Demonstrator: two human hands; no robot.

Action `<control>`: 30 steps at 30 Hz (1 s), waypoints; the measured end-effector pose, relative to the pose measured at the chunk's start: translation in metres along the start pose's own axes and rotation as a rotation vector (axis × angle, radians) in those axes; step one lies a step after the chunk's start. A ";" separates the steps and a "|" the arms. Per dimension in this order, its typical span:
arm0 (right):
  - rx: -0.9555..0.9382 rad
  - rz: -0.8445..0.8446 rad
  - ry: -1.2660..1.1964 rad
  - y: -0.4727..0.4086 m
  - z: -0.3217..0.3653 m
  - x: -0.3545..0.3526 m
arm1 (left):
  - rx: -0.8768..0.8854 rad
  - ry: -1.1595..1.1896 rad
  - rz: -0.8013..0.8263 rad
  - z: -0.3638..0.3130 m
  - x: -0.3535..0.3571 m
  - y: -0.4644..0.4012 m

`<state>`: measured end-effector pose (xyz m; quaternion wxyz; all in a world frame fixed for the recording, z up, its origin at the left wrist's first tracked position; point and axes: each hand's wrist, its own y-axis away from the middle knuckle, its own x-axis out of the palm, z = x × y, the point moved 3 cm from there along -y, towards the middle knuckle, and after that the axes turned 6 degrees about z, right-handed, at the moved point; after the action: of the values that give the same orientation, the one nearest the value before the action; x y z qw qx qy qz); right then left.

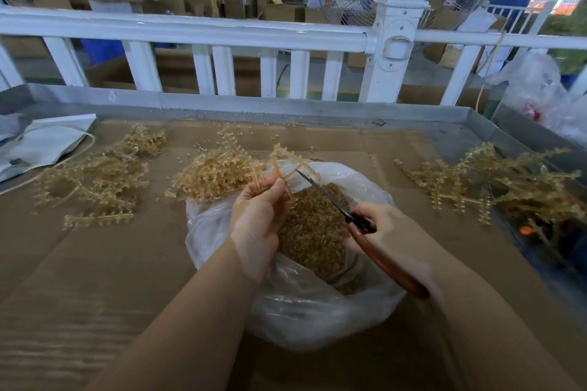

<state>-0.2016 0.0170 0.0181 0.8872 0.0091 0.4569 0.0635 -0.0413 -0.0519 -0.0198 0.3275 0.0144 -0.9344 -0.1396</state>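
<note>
My left hand (259, 216) pinches a tan plastic sprue branch (286, 159) between thumb and fingers, holding it above a clear plastic bag (305, 311). My right hand (386, 233) grips red-handled scissors (374, 244), whose dark blades point up-left and reach the branch just beside my left fingertips. The bag lies open on the cardboard and holds a heap of small tan cut pieces (313, 228).
Piles of tan sprue branches lie on the cardboard-covered table: at the left (92, 178), behind the bag (216, 174) and at the right (495, 184). A white bag (41, 146) sits at the far left. A white railing (222, 32) runs behind the metal table edge.
</note>
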 end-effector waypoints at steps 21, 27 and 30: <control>0.137 -0.060 0.204 0.005 -0.003 -0.003 | -0.069 0.021 -0.086 0.005 0.002 -0.005; 0.157 -0.130 0.264 0.006 -0.001 -0.006 | -0.077 -0.004 -0.129 0.004 0.002 -0.006; 0.154 -0.114 0.324 0.009 0.002 -0.008 | -0.054 0.011 -0.156 0.004 0.001 -0.005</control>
<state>-0.2058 0.0251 0.0261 0.8007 0.0406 0.5973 -0.0215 -0.0446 -0.0563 -0.0233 0.3210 0.0793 -0.9245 -0.1898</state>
